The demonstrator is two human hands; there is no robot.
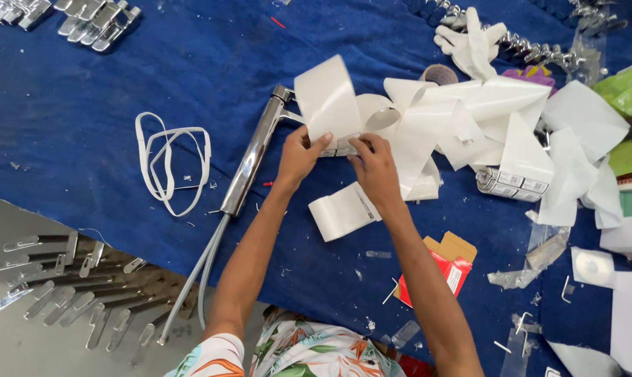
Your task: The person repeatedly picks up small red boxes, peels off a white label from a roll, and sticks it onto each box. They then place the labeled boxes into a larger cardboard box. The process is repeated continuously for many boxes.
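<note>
White glossy tape strip (330, 98) curls up over the blue cloth (120, 84) at mid-table, pinched at its lower edge by both hands. The left hand (300, 155) and right hand (373, 164) grip it closed, fingertips nearly meeting. A chrome faucet (253, 157) lies just left; crumpled white sheets (469, 119) pile to the right.

Head view, looking steeply down, close over blue cloth (190, 77), perhaps slightly tilted

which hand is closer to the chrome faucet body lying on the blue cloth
Left. The left hand sits just right of the chrome faucet body, pinching white tape. The right hand is farther right, beyond the left.
</note>
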